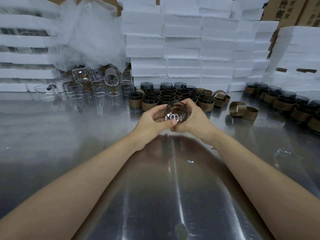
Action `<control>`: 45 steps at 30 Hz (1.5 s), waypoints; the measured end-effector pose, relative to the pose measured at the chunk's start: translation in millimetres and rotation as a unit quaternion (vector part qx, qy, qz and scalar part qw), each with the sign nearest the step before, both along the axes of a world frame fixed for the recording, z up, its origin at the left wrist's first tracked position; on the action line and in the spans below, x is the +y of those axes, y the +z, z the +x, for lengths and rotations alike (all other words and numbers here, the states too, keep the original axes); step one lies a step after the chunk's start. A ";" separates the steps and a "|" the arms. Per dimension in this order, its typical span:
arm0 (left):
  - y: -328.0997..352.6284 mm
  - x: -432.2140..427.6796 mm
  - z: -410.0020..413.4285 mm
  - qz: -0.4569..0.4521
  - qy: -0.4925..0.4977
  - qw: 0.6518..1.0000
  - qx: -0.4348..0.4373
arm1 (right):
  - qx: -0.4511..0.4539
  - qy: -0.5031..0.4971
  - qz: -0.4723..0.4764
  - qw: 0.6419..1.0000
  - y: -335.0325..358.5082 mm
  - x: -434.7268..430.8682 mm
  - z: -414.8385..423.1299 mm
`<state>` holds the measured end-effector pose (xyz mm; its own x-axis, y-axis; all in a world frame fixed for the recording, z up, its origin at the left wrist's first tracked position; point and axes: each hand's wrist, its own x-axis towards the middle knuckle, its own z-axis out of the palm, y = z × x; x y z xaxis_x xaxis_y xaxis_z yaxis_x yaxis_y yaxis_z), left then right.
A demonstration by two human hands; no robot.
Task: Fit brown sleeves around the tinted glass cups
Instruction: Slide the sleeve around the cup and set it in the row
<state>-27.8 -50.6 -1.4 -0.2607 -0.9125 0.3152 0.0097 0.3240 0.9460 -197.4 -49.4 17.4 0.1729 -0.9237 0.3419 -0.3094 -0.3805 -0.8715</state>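
— Two bare forearms (pixel 78 179) reach in from the near edge of the steel table (pixel 69 135). What do they hold?
— One tinted glass cup (pixel 176 112), held above the middle of the surface with its mouth tipped toward the camera. The left hand (pixel 152 119) curls round its left side, thumb pressed on the near rim. The right hand (pixel 194 118) wraps the right side, fingers curled close together round the glass.
— Any sleeve on it?
— Cannot tell; the hands hide its wall.
— And just beyond?
— A tight cluster of sleeved cups (pixel 166 97) stands upright right behind the hands, toward the far edge. To its right, loose brown sleeves (pixel 238 109) lie on their sides, two of them touching. A row of sleeved cups (pixel 284 103) runs along the right edge.
— The left side?
— Clear glass beakers (pixel 97 87) are grouped near the far edge, some tipped over, below a heap of white plastic wrap (pixel 90 32). Stacks of white foam trays (pixel 183 49) wall the far edge, with cardboard boxes (pixel 294 11) behind them at the far right corner.
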 end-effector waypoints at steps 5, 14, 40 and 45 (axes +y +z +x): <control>0.7 0.1 1.7 0.012 -0.027 0.999 0.020 | -0.009 0.006 0.002 1.000 -1.0 -1.9 -3.0; 1.3 -4.6 3.6 0.026 0.096 0.992 0.079 | -0.054 0.050 0.012 0.997 -5.9 -5.9 1.2; 5.0 12.1 -11.3 -0.156 0.042 0.987 -0.021 | -0.305 0.227 0.430 0.819 5.3 9.7 14.6; 3.1 11.0 -9.2 -0.141 0.030 0.990 0.006 | -0.286 0.214 0.429 0.829 5.6 9.3 16.6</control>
